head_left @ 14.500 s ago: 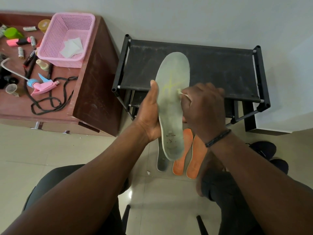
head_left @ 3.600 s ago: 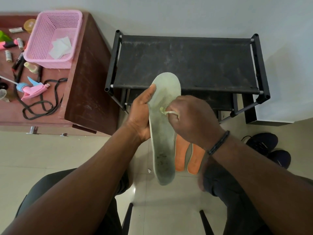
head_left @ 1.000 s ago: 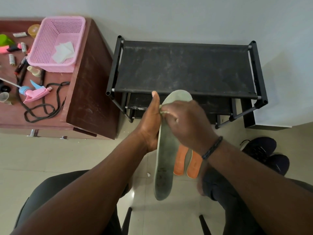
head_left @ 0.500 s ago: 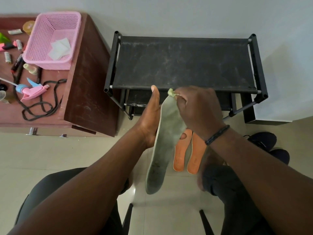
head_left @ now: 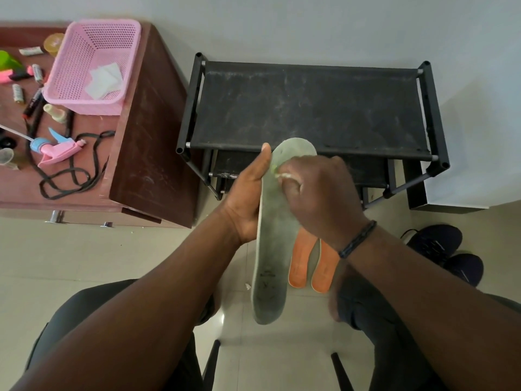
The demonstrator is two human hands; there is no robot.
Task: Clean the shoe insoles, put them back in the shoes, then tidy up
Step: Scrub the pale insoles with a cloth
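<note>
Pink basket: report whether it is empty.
Not empty: the pink basket on the desk holds white folded wipes on its floor.

- Left hand [head_left: 248,201] grips the grey insole [head_left: 273,244] upright by its left edge
- Right hand [head_left: 315,193] presses a small white wipe [head_left: 283,175] against the insole's top
- Two orange insoles [head_left: 313,263] lie on the floor behind, black shoes [head_left: 445,252] at right

The dusty black fabric shoe rack [head_left: 310,108] top is bare. The pale tiled floor [head_left: 84,249] at its front holds two orange insoles [head_left: 301,261]; dark shoes [head_left: 439,249] sit right.
</note>
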